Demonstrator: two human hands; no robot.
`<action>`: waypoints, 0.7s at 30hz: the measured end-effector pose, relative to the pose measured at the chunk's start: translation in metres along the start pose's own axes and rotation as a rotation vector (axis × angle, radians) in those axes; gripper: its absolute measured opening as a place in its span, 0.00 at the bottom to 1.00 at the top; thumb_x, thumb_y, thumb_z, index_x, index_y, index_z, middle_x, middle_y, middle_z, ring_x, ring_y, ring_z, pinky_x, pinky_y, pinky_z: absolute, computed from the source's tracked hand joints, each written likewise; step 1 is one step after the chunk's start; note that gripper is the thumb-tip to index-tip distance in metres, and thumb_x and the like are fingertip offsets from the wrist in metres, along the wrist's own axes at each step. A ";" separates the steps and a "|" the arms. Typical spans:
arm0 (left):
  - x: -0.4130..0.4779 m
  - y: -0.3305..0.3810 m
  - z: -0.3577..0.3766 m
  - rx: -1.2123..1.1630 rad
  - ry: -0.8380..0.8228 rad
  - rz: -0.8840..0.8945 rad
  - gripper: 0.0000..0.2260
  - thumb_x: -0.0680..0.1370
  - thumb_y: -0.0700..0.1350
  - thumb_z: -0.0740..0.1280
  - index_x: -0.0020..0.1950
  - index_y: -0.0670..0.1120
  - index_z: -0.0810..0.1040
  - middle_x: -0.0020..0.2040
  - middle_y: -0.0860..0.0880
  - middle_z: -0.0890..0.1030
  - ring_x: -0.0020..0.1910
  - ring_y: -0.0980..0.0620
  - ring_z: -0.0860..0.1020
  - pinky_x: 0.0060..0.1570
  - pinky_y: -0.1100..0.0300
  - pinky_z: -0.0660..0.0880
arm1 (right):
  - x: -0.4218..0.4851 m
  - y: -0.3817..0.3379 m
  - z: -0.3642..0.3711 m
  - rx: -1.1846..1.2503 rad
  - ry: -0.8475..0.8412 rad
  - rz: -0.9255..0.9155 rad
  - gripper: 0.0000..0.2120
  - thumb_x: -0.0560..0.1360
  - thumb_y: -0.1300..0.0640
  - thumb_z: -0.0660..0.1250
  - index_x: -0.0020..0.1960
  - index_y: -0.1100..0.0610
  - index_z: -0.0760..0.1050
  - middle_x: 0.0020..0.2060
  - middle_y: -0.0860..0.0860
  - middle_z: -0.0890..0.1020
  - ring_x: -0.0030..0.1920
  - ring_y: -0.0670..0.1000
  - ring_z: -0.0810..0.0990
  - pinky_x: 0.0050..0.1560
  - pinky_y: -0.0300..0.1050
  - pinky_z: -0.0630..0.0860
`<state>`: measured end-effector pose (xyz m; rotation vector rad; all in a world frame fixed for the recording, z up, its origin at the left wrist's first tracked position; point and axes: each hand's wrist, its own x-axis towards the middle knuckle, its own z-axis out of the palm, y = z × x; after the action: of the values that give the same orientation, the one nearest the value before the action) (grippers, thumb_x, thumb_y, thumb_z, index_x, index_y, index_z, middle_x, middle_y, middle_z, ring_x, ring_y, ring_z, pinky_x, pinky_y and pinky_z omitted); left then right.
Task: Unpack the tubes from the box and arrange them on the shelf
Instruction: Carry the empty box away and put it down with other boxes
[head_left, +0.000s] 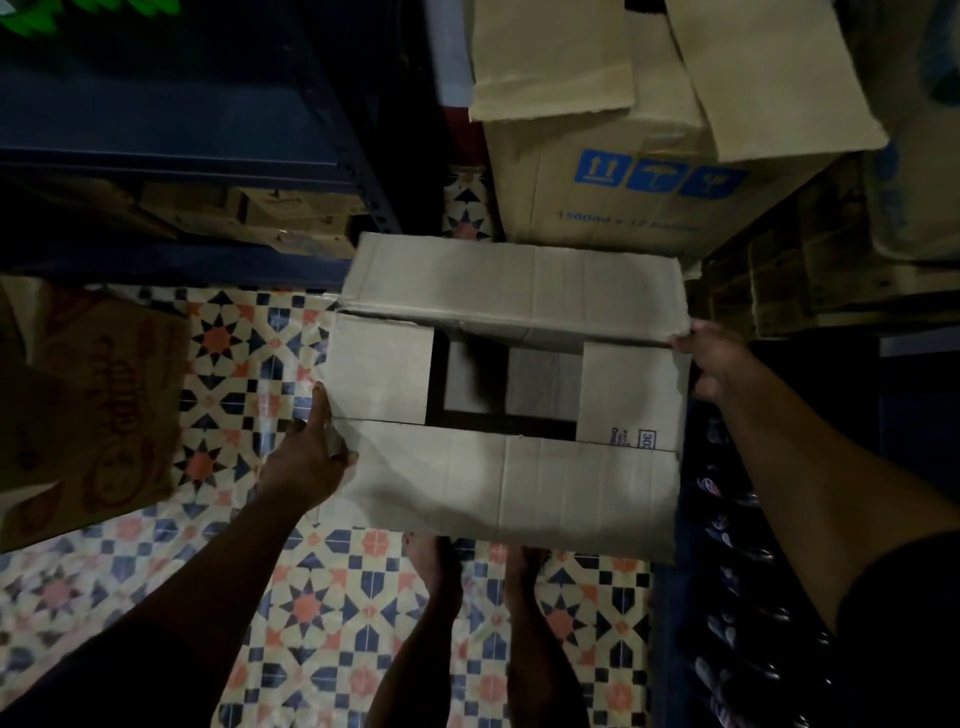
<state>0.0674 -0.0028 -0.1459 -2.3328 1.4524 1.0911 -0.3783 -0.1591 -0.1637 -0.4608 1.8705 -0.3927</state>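
The person holds a plain brown cardboard box (514, 483) up off the patterned tiled floor (249, 374), one hand at each side. The left hand (311, 457) grips the near left corner, its fingers curled round the edge where the near flap folds. The right hand (714, 358) grips the far right corner, fingers closed on the flap edge there. The flaps lie open, and the gap between them shows only a dim grey bottom. No tubes can be made out, though the side flaps hide part of the inside. The dark blue metal shelf (182, 156) stands at the upper left, near the box. This looks like a handling step, with the box being carried or checked. Next it likely needs setting down somewhere steady, so a hand is free to reach in.
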 end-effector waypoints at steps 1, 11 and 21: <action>-0.002 -0.001 0.001 0.005 -0.002 -0.001 0.47 0.75 0.49 0.70 0.77 0.56 0.35 0.72 0.34 0.63 0.62 0.34 0.73 0.55 0.41 0.76 | -0.003 0.001 -0.001 0.016 -0.013 -0.011 0.17 0.80 0.64 0.61 0.68 0.58 0.72 0.62 0.62 0.77 0.62 0.63 0.76 0.63 0.63 0.74; -0.011 -0.015 0.013 -0.034 0.007 -0.008 0.47 0.75 0.50 0.70 0.77 0.58 0.34 0.66 0.36 0.72 0.55 0.39 0.77 0.51 0.44 0.78 | -0.069 0.023 -0.010 0.507 -0.029 -0.104 0.17 0.78 0.60 0.53 0.54 0.58 0.80 0.54 0.56 0.81 0.53 0.55 0.79 0.50 0.44 0.78; -0.009 0.000 0.000 0.081 0.140 0.148 0.45 0.75 0.46 0.70 0.77 0.60 0.39 0.70 0.38 0.66 0.54 0.40 0.76 0.40 0.48 0.80 | -0.111 0.117 0.021 -0.630 0.034 -0.380 0.47 0.73 0.58 0.73 0.80 0.43 0.46 0.78 0.48 0.40 0.76 0.48 0.49 0.73 0.43 0.55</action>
<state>0.0656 0.0035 -0.1400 -2.3179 1.7097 0.8991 -0.3388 -0.0040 -0.1361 -1.2495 1.9178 -0.0443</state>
